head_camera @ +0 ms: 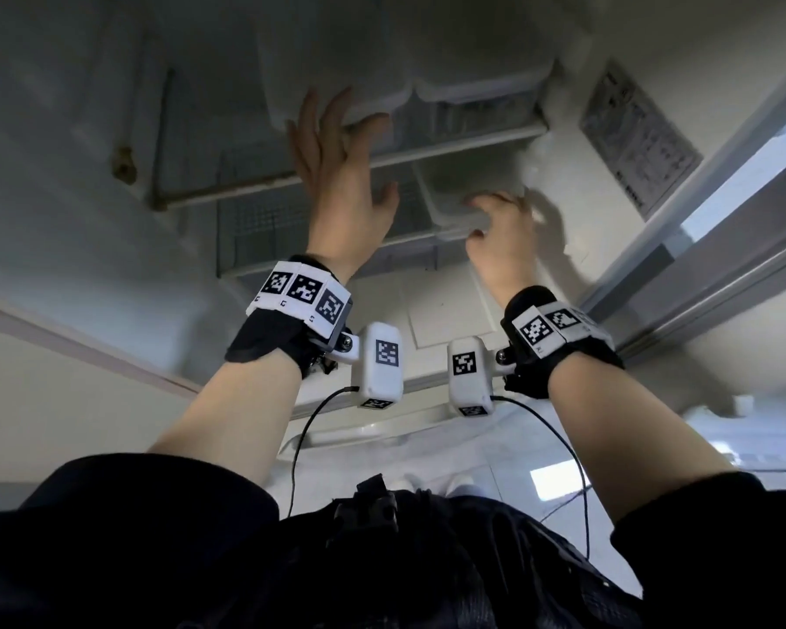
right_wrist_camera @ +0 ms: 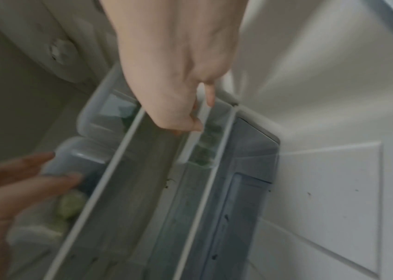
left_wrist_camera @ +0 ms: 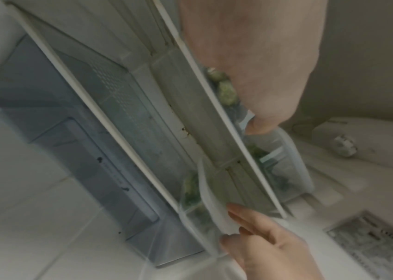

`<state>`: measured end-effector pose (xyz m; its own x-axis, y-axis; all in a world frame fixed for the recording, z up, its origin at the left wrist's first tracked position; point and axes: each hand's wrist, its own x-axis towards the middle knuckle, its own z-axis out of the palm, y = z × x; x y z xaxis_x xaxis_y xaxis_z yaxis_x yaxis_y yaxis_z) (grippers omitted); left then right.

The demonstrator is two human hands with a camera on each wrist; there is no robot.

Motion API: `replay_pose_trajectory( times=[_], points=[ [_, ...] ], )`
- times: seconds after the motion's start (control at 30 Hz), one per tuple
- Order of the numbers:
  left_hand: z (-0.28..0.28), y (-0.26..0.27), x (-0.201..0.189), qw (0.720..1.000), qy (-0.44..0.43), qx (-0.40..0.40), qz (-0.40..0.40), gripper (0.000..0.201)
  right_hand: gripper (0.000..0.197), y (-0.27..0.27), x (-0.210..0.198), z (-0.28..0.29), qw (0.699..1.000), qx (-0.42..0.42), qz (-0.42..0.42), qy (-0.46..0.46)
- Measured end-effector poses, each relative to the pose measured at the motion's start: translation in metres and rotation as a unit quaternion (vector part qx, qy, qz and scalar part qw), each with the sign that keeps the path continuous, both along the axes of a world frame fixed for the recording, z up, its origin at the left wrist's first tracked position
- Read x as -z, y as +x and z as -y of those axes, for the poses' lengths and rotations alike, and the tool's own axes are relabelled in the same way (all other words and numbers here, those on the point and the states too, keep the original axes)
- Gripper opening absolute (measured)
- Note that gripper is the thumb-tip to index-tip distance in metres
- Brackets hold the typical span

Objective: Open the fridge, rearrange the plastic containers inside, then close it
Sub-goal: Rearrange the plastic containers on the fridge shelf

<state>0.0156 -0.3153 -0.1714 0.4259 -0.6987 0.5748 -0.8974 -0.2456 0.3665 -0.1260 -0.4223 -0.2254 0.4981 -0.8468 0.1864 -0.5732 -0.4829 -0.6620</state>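
The fridge stands open in front of me. Two white-lidded plastic containers sit side by side on the upper shelf (head_camera: 450, 147), one on the left (head_camera: 336, 61) and one on the right (head_camera: 482, 84). My left hand (head_camera: 336, 138) reaches up with straight fingers against the left container (right_wrist_camera: 77, 157). On the shelf below, my right hand (head_camera: 500, 215) grips the near rim of a clear lidded container (head_camera: 464, 183) holding green food. In the right wrist view, thumb and fingers pinch that rim (right_wrist_camera: 200, 123). The left wrist view shows the same grip on the lid (left_wrist_camera: 212, 199).
A clear drawer (head_camera: 264, 229) sits under the lower shelf at the left. A printed label (head_camera: 640, 133) is stuck to the fridge's right inner wall. The open door's edge (head_camera: 699, 247) runs along my right. White floor tiles lie below.
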Motion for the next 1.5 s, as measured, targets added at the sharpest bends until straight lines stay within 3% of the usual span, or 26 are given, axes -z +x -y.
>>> replay_pose_trajectory(
  times=[0.2, 0.5, 0.8, 1.1, 1.3, 1.4, 1.5],
  points=[
    [0.003, 0.004, 0.009, 0.999, -0.019, 0.013, 0.046, 0.045, 0.035, 0.007, 0.015, 0.004, 1.000, -0.003, -0.004, -0.023],
    [0.017, 0.010, 0.016, 0.994, -0.059, -0.047, 0.078, 0.060, 0.023, 0.030, 0.027, 0.028, 0.997, 0.026, 0.067, -0.027],
    [0.022, 0.010, 0.018, 0.988, -0.097, -0.071, 0.092, 0.060, 0.019, 0.039, 0.032, 0.037, 0.997, 0.022, 0.053, -0.042],
    [0.016, 0.004, 0.011, 0.993, -0.074, -0.063, 0.070, 0.062, 0.030, 0.028, 0.026, 0.025, 0.999, 0.000, -0.007, -0.052],
    [0.004, -0.002, 0.000, 1.000, -0.011, -0.018, 0.022, 0.059, 0.053, 0.015, 0.004, 0.006, 0.995, -0.044, -0.084, -0.007],
    [-0.004, -0.015, -0.006, 1.000, 0.004, -0.002, -0.010, 0.058, 0.057, 0.000, -0.007, -0.009, 0.998, -0.060, -0.023, 0.021],
    [-0.013, -0.033, -0.008, 0.999, -0.021, 0.029, -0.032, 0.051, 0.041, -0.018, -0.015, -0.025, 0.994, -0.078, 0.056, 0.050]
  ],
)
